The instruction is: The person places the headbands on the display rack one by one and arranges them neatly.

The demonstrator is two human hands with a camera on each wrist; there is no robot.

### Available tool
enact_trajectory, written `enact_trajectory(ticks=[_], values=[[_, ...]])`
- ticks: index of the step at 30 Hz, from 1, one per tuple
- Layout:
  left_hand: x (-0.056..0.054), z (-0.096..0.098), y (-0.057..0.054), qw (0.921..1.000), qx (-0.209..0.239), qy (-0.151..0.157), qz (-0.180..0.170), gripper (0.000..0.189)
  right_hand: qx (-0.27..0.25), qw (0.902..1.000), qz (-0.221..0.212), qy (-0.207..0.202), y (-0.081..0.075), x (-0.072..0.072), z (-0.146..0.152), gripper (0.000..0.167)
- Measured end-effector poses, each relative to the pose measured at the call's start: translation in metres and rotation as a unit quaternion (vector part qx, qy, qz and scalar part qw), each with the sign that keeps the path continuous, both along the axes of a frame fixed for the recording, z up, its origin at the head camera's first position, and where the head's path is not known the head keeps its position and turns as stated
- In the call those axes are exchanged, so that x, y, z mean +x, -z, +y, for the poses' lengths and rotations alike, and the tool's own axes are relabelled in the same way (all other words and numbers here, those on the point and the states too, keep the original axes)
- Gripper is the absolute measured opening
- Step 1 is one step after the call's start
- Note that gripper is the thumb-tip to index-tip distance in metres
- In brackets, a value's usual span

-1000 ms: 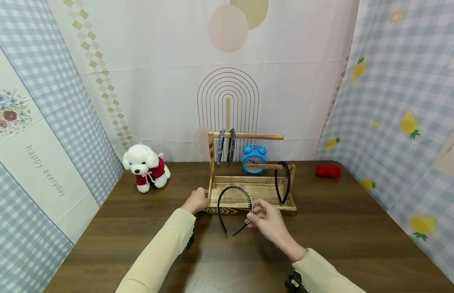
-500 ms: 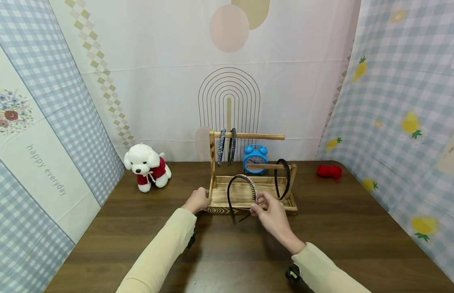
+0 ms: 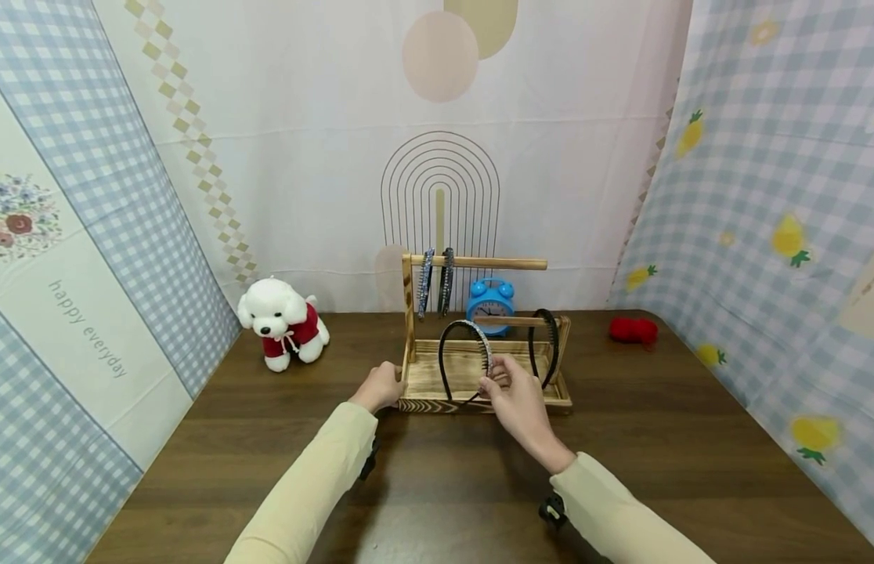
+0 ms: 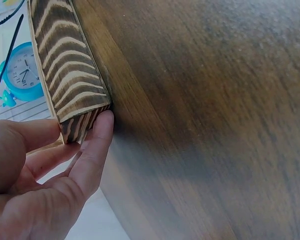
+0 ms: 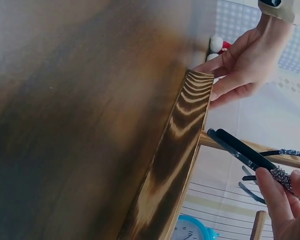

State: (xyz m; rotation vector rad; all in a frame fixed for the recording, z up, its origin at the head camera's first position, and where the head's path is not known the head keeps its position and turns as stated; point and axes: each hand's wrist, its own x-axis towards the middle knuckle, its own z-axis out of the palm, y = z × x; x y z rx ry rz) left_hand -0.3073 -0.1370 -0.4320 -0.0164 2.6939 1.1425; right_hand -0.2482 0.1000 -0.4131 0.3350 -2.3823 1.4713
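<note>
My left hand grips the left front corner of a wooden rack with a tray base. In the left wrist view, thumb and fingers press on opposite sides of that corner. Between its thumb and fingers, my right hand pinches one side of a black toothed headband with a sparkly silver trim. This headband stands upright above the tray, its ends pointing down. On the rack's upper bar hang a blue glittery headband and a dark grey one. A black headband hangs from the lower bar.
Behind the rack stands a blue alarm clock. A white plush dog in a red top sits at the left of the wooden table. Some red bundled material lies at the back right. Printed cloths hang on three sides.
My right hand has carried the silver-trimmed headband forward and slightly right, from in front of the rack to over its tray. The left hand has stayed at the rack's corner.
</note>
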Motion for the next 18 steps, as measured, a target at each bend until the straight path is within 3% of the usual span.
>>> enact_trajectory(ticks=[18], values=[[0.0,-0.001,0.0,1.0,-0.002,0.002,0.004,0.041,-0.004,0.999,0.037,0.023,0.003,-0.015,-0.006,0.025]])
